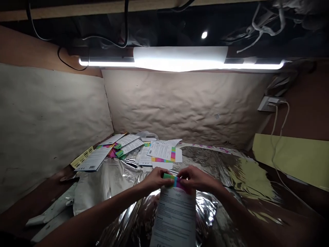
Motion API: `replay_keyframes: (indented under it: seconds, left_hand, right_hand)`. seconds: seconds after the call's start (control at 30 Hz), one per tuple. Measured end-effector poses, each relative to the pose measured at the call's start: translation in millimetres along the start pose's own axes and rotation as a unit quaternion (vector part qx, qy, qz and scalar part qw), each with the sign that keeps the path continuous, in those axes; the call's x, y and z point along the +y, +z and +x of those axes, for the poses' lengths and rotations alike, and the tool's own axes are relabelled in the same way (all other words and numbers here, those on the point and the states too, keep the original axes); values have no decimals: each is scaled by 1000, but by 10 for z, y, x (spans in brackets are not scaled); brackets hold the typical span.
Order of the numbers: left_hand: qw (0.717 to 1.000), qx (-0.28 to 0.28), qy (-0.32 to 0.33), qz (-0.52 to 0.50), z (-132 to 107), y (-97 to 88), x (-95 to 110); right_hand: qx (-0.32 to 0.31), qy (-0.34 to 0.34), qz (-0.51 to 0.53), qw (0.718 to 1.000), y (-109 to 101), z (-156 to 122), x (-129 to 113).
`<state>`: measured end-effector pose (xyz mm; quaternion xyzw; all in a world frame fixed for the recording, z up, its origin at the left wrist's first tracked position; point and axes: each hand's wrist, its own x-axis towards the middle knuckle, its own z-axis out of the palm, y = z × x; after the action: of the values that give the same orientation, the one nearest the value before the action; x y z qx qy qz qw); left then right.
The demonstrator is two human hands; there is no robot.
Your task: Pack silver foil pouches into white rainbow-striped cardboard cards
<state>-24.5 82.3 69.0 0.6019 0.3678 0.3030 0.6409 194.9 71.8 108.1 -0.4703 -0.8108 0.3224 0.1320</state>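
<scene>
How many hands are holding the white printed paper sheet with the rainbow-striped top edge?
2. The left hand pinches the white printed paper sheet at its striped top edge from the left, the right hand from the right. No other hands show.

long white printed card (176, 216), bright multicoloured strip, perhaps folded, at its far end, lengthwise over silver foil (110, 181)

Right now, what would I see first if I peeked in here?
The glowing tube light across the top jumps out first. Below it, the left hand and right hand pinch the rainbow-striped top of a printed card over crinkly silver foil. More such cards lie scattered behind, to the left.
</scene>
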Motion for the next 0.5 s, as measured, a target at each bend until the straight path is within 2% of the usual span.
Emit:
replay_keyframes:
  seconds: [0.1,0.27,0.4,0.5]
  left_hand:
    - [1000,4,11,19,15,7,70]
    - [998,33,31,49,11,-16,-18]
    - [998,33,33,46,18,-49,-107]
    - [999,25,32,22,3,-67,-76]
  right_hand:
    - [-11,-11,-99,995,-89,67,-148]
    - [59,-4,-172,983,99,73,-230]
    - [47,-34,-160,985,179,87,-164]
    - [58,-37,-124,990,156,126,-97]
